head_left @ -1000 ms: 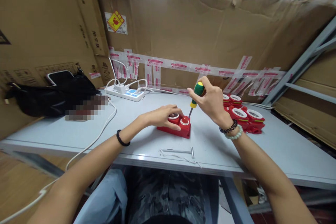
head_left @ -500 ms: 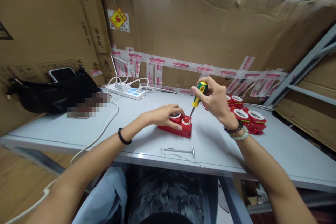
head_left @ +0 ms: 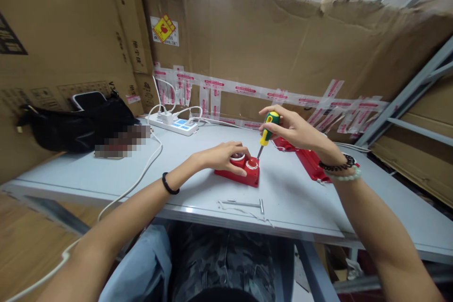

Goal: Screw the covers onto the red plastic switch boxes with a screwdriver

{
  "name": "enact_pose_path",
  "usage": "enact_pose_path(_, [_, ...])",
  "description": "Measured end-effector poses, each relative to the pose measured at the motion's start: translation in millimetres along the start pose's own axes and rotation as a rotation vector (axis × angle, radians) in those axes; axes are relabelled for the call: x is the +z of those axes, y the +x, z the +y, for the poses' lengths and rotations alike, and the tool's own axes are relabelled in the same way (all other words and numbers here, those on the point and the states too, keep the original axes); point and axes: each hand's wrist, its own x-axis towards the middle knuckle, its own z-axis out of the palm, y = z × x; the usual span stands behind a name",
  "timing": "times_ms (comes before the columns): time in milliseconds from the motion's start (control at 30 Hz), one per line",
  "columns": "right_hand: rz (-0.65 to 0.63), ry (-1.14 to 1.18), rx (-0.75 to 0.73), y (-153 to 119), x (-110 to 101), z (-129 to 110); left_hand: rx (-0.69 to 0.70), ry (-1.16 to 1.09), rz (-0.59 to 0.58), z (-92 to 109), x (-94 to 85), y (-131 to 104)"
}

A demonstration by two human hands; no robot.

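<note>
A red housing [head_left: 252, 177] with a white-ringed round window and a red knob lies on the table. My left hand [head_left: 224, 158] grips it from the left, fingers over the window and thumb along the front. In my right hand [head_left: 288, 125] is a screwdriver [head_left: 272, 122] with a green and yellow handle, held between thumb and fingers. Its shaft slants down to the back right corner of the housing; the exact contact of the tip is too small to tell.
A metal T-shaped tool [head_left: 244, 204] and thin white string lie near the front edge of the table [head_left: 141, 196]. More red housings [head_left: 309, 165] sit behind my right wrist. At the back left are a power strip [head_left: 173, 123] with cables and a black bag [head_left: 81, 125].
My right wrist and forearm have swung to the right and the fingers have shifted round the handle. The screwdriver stays at the same corner. The left hand keeps its hold.
</note>
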Motion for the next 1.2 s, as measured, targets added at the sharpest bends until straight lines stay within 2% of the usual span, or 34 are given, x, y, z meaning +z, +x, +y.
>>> enact_pose_path(67, [0.126, -0.098, -0.02, 2, 4, 0, -0.002, -0.003, 0.002, 0, 0.5, 0])
enact_pose_path(133, [0.361, -0.264, -0.015, 4, 14, 2, -0.009, -0.001, 0.006, -1, 0.8, 0])
enact_pose_path(200, [0.537, -0.39, 0.021, 7, 25, 5, -0.019, 0.011, 0.011, 0, 0.8, 0])
enact_pose_path(267, [0.621, -0.454, 0.051, 9, 34, 6, -0.026, 0.028, 0.014, 0, 0.7, 0])
enact_pose_path(333, [0.646, -0.495, 0.055, 12, 38, 6, -0.027, 0.05, 0.019, 1, 1.2, -1])
enact_pose_path(633, [0.658, -0.634, 0.045, 23, 42, 12, -0.094, 0.309, 0.101, 16, 15.9, 1])
enact_pose_path(800, [0.697, -0.715, 0.055, 35, 51, 18, -0.129, 0.364, 0.118, 21, 18.4, 3])
enact_pose_path(967, [0.681, -0.616, 0.038, 39, 58, 20, -0.117, 0.356, 0.098, 20, 17.5, 3])
enact_pose_path(1067, [0.592, -0.427, -0.045, 32, 49, 17, -0.109, 0.337, 0.097, 19, 17.4, 3])
enact_pose_path(1200, [0.253, -0.231, -0.111, 14, 19, 4, -0.107, 0.305, 0.101, 16, 17.3, 3])
